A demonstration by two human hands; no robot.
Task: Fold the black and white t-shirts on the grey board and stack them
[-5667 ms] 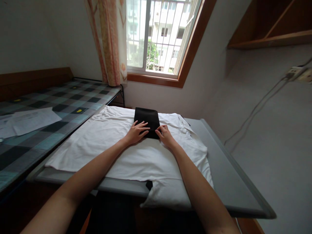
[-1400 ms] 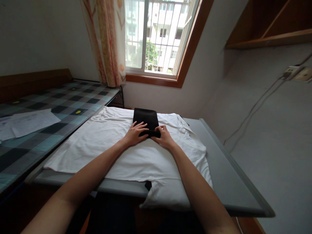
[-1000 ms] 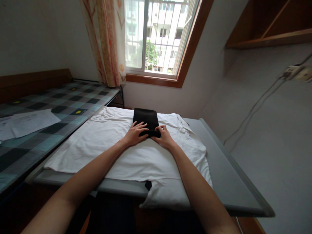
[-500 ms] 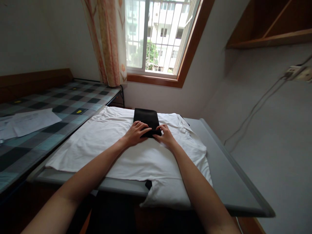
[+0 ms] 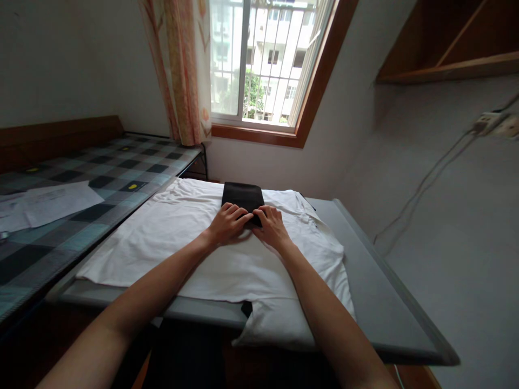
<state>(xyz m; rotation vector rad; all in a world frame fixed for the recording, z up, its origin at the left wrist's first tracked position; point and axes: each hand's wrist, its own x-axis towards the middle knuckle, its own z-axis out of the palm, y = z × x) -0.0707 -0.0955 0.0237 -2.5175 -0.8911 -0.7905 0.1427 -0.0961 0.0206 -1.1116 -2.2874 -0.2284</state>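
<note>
A flat black rectangular piece (image 5: 242, 193), apparently folded cloth, lies on a white T-shirt (image 5: 162, 232) spread over a grey table. My left hand (image 5: 229, 222) has its curled fingers on the near left part of the black piece. Opposite it, my right hand (image 5: 271, 224) pinches the near right edge, thumb below and fingers on top. The two hands almost meet at the middle of that edge. My palms and fingers cover much of the near side of the piece. One part of the shirt hangs over the table's front edge.
The grey table (image 5: 389, 302) extends to the right under the shirt. At left is a bed with a checked mattress (image 5: 101, 162), with papers (image 5: 60, 202) on it. A window (image 5: 267, 59) and curtain (image 5: 182, 70) are ahead. Cables (image 5: 425, 183) hang on the right wall.
My right hand has shifted slightly left and its fingers have closed over the near edge of the black piece. My left hand stays nearly in place.
</note>
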